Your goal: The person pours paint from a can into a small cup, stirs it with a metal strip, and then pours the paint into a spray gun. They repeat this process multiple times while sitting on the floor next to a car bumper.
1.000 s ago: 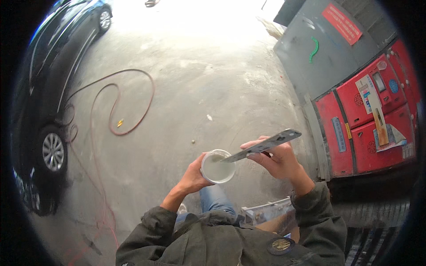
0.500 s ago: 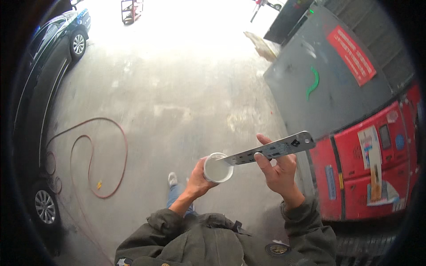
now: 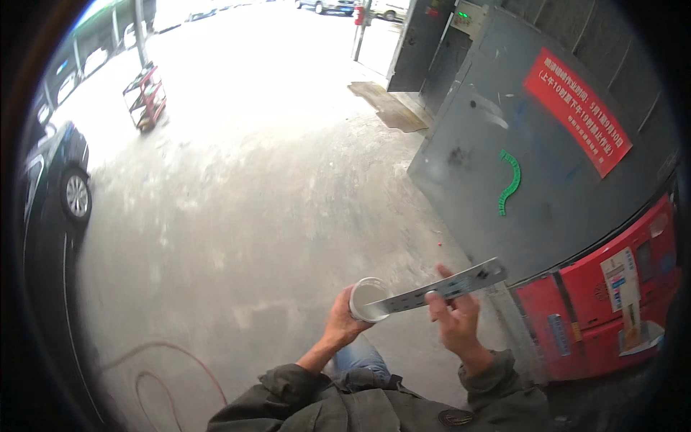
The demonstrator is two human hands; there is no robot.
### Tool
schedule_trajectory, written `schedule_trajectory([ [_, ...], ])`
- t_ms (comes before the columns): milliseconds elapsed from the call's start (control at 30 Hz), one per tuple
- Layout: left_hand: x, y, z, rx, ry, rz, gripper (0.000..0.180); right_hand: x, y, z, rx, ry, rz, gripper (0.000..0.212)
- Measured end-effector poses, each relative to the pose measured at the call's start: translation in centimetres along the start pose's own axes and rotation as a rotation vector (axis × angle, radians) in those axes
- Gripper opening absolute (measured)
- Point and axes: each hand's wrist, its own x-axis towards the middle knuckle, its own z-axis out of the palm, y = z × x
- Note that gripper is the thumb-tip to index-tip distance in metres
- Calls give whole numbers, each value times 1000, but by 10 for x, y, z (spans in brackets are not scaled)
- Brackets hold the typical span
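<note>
Cup [image 3: 369,286] in left grip [image 3: 340,324], strip [image 3: 455,286] in right [image 3: 459,330]

Printed matter on a grey panel, a red cabinet and a metal strip.
The grey panel [image 3: 547,205] bears a slanting red sign [image 3: 578,111] with white characters and numerals: two lines in larger print, then a smaller line beneath, all clear enough to make out. On the red cabinet [image 3: 536,299], a white label [image 3: 620,281] with coloured print and a blue label [image 3: 559,335] with pale writing are too small and blurred to read. Dark marks dot the metal strip [image 3: 471,279], none legible. The small green lights on the wall box [image 3: 464,16] form nothing readable.
</note>
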Motion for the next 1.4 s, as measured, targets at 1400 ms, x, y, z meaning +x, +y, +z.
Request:
schedule_trajectory([
  [1400, 1611, -70, -270, -76, -153, -64, 83, 1590, 471, 152, -153, -293, -458, 11],
])
